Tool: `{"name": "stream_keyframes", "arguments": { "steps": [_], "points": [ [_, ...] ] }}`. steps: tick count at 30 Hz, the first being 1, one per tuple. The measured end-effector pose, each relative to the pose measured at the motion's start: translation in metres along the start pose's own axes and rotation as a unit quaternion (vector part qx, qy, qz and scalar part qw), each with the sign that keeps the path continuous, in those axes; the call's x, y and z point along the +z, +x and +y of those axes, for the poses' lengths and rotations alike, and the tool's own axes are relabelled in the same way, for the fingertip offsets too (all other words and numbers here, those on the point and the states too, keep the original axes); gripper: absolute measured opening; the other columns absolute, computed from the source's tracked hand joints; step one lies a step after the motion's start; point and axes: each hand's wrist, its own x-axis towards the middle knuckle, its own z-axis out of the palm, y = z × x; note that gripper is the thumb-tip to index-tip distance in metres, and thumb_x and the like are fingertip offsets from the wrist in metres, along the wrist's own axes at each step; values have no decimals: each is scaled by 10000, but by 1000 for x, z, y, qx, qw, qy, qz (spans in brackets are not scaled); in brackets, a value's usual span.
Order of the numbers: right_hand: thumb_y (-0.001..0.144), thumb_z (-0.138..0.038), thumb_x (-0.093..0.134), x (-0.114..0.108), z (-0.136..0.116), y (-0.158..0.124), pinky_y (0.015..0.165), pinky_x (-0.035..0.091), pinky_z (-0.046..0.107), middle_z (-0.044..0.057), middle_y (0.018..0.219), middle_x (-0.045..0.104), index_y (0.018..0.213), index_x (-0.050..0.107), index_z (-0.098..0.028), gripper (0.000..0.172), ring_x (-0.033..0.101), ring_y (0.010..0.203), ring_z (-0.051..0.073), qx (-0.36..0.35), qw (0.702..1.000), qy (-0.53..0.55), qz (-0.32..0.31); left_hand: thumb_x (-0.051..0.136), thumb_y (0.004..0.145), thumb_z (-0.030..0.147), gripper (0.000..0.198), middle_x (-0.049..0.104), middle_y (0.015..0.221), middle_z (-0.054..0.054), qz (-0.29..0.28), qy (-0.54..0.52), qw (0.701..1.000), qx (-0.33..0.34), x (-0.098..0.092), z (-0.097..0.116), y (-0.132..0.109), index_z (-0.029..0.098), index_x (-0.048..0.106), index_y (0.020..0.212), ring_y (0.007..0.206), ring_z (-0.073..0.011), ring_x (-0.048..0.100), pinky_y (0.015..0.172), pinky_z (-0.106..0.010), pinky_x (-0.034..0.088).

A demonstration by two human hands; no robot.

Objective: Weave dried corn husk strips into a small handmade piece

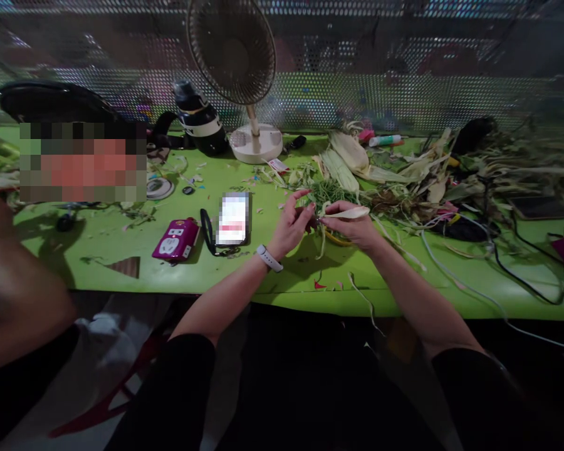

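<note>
My left hand [291, 225], with a white band on the wrist, and my right hand [350, 224] meet over the green table [244, 269]. Both pinch a pale strip of corn husk [350, 213] that sticks out to the right of my right hand. Something small and yellow [334, 238] lies under my right hand; I cannot make out what it is. A heap of green strands [331, 191] lies just behind my hands, and beyond it rest pale corn ears in their husks [345, 160].
A phone [234, 218] and a magenta device [175, 239] lie left of my hands. A desk fan [249, 75], a dark bottle [200, 119] and a mesh wall stand behind. Husk scraps and cables [489, 250] cover the right side. Another person's arm [14, 282] is at left.
</note>
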Motion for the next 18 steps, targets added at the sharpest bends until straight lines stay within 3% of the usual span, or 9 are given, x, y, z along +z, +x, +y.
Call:
{"name": "stream_keyframes", "arguments": {
  "steps": [5,9,18],
  "points": [
    [643,-442,806,-1,-4,-2,712,500,303,19,830,694,850,667,-179,362,618,738,141,8,1000,21,-22,637,869,410,471,516,618,63,-4,25,997,68,-1,5,0,188,464,1245,547,-79,508,544,-226,403],
    [617,-495,825,2,-4,-1,671,498,301,13,767,695,801,684,-184,387,609,691,140,-3,1000,2,0,612,880,446,442,514,632,54,-5,47,994,101,1,6,-2,184,474,1209,627,-99,566,593,-234,418],
    [556,-520,855,7,-2,-2,705,569,329,5,782,724,731,637,-209,417,661,679,143,15,993,113,25,656,844,457,385,508,626,64,-4,0,996,88,-1,8,-1,204,504,1091,565,-77,497,571,-227,413]
  ]
}}
